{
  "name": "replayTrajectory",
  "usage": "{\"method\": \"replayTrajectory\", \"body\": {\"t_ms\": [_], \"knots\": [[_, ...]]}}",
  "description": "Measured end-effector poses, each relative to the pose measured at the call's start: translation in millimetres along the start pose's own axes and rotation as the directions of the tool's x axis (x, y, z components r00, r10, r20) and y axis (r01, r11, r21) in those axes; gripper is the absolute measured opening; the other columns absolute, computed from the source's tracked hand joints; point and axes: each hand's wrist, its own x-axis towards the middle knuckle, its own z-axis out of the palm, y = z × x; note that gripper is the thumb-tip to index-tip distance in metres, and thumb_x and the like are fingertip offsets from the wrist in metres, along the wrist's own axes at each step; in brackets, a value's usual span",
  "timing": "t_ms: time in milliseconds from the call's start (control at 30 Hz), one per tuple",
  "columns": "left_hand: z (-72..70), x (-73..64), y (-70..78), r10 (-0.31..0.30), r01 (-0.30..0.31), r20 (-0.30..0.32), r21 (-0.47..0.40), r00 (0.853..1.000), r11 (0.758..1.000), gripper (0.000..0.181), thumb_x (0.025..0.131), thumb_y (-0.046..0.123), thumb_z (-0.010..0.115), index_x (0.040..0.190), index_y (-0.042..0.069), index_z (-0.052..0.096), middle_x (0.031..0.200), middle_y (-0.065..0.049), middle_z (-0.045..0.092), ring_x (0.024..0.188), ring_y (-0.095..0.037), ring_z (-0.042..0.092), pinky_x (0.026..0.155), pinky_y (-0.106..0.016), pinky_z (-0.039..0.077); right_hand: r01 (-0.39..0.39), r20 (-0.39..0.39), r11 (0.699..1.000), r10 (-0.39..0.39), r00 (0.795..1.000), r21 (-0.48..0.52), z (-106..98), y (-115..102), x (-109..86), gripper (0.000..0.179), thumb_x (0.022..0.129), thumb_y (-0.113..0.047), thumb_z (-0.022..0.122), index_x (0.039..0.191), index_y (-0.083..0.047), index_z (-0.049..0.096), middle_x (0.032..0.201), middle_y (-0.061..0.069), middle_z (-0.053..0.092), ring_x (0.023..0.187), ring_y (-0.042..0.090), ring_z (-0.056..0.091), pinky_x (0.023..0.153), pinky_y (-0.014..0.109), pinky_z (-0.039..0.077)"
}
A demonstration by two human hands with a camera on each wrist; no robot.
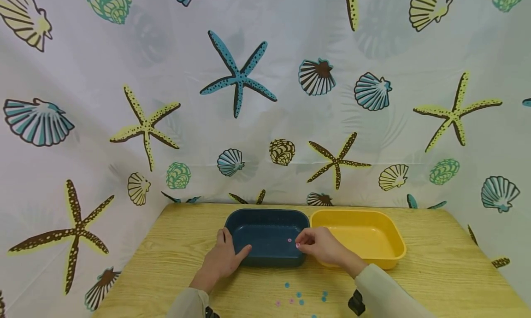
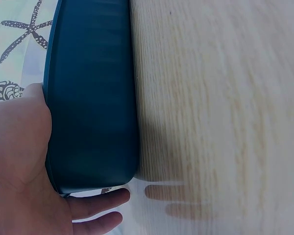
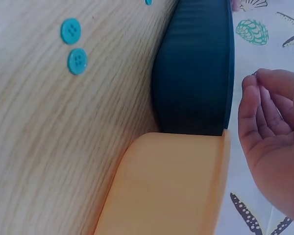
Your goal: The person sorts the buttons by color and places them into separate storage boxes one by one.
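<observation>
A pale wood-grained table (image 1: 448,256) stretches across the lower part of the head view, its streaks running roughly from side to side, and white cloth (image 1: 286,120) rises behind it and along both sides. The cloth is printed with shells and starfish in blue, yellow, green and brown, including a large blue starfish (image 1: 239,77) above the middle; faint creases and grey leaf shapes show on it. Near the table's back edge, a dark blue tray (image 1: 263,237) sits beside a yellow tray (image 1: 362,237), the blue one on the left. The left hand (image 1: 221,258) rests against the left end of the blue tray, the visible fingers fairly straight along the outside and the thumb over the near rim. The right hand (image 1: 322,246) pinches a small pink button (image 1: 297,245) between thumb and fingertips, over the right part of the blue tray. Another pink button (image 1: 289,240) lies inside that tray, just left of the pinched one. On the table in front of the trays are scattered blue buttons (image 3: 77,61) and two more pink buttons (image 1: 292,301); the right wrist view shows four holes in the nearer blue ones. Both forearms wear cream sleeves (image 1: 386,292).
</observation>
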Motion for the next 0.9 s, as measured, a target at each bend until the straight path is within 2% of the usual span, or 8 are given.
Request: {"method": "replayTrajectory", "body": {"t_ms": [167,467,700,900], "knots": [[-0.5,0.0,0.7,0.008,-0.008,-0.003,0.002,1.0,1.0,0.1,0.092,0.063,0.042,0.146,-0.013,0.007,0.15,-0.032,0.008,0.042,-0.016,0.048,0.039,-0.031,0.036,0.0,-0.002,1.0,0.0,1.0,-0.029,1.4,3.5,6.4,0.009,0.091,-0.01,0.064,0.096,-0.005,0.068,0.083,-0.003,0.063,0.073,0.013,0.058,0.064,0.024,0.048],[-1.6,-1.7,0.4,0.015,-0.015,-0.003,-0.004,1.0,1.0,0.1,0.092,0.063,0.042,0.146,-0.014,0.007,0.15,-0.033,0.007,0.041,-0.017,0.048,0.039,-0.031,0.035,-0.013,0.007,1.0,0.013,1.0,0.01,4.5,6.8,16.7,0.008,0.091,-0.006,0.063,0.096,-0.002,0.067,0.081,-0.002,0.062,0.072,0.014,0.059,0.064,0.023,0.05],[0.0,-0.3,-0.4,0.019,-0.019,0.002,-0.011,1.0,1.0,0.099,0.093,0.062,0.042,0.145,-0.015,0.007,0.149,-0.034,0.007,0.045,-0.017,0.05,0.04,-0.032,0.036,-0.014,-0.002,0.999,0.015,1.0,0.052,5.4,9.5,25.1,0.01,0.091,-0.004,0.062,0.097,0.002,0.066,0.081,0.003,0.063,0.074,0.028,0.064,0.062,0.024,0.05],[-0.2,0.9,-1.1,0.019,-0.019,-0.003,-0.01,1.0,1.0,0.097,0.093,0.06,0.043,0.145,-0.014,0.007,0.15,-0.033,0.007,0.045,-0.017,0.05,0.04,-0.032,0.036,-0.036,-0.013,0.997,0.037,0.999,0.074,3.3,10.4,29.9,0.01,0.091,-0.003,0.062,0.098,0.003,0.067,0.081,0.002,0.063,0.077,0.034,0.064,0.063,0.025,0.049]]}}
